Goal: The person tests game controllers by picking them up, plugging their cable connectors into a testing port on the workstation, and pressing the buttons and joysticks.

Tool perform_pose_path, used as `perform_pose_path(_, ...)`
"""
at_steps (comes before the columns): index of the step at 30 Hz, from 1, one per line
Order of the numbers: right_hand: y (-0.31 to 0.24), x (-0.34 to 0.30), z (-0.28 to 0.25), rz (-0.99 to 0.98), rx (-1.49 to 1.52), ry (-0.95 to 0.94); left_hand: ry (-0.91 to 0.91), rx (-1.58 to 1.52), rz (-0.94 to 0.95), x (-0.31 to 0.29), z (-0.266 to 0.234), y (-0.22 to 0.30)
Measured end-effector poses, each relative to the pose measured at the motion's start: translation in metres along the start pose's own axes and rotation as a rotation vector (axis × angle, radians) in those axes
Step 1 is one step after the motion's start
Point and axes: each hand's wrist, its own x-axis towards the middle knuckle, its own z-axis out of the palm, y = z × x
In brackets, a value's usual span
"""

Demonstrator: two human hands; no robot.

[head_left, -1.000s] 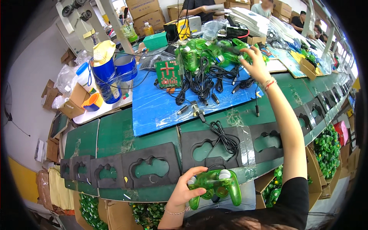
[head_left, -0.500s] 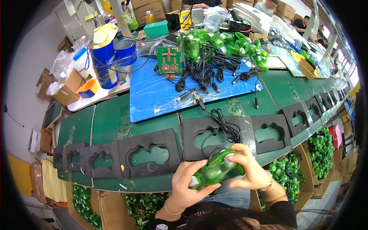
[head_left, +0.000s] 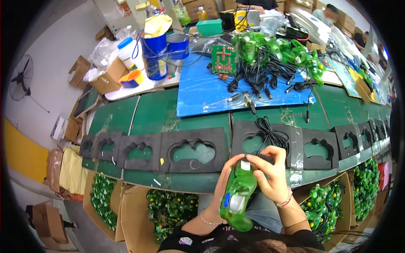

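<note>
A translucent green game controller (head_left: 240, 192) is held up on end in front of me, a white part and a blue part showing on the side in view. My left hand (head_left: 220, 189) is closed around its left side, with the fingers partly hidden behind it. At the upper end, the fingers of my right hand (head_left: 273, 175) are bent and pinch the controller near where its cord leaves. A coiled black cable (head_left: 272, 134) lies over the black foam block (head_left: 241, 127) just beyond my hands, and its plug sits at a small connector (head_left: 248, 100) on the blue board.
A row of black foam cradles (head_left: 194, 137) with controller-shaped cutouts lines the green bench (head_left: 147, 105). On the blue board (head_left: 202, 95) are a green circuit board (head_left: 224, 60), green controllers (head_left: 257, 44) and black cables. Cardboard boxes (head_left: 137, 211) of green parts stand below the bench edge.
The controller has turned from lying crosswise to standing on end. My right hand has shifted from its right grip to the cord end. The whole view has swung left.
</note>
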Motion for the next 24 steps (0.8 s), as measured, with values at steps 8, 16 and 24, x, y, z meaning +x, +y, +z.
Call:
perform_pose_path(8,-0.012,-0.050,-0.013,-0.036,0.291,-0.273,0.355,0.801,0.570,0.007,0.003,0.018)
perform_pose_path(16,0.003,-0.048,-0.008,0.431,0.902,0.308,-0.197,0.525,0.038,0.002,0.001,0.045)
perform_pose_path(24,0.022,-0.042,0.003,0.373,0.604,0.298,-0.011,0.544,0.301,0.002,-0.010,0.014)
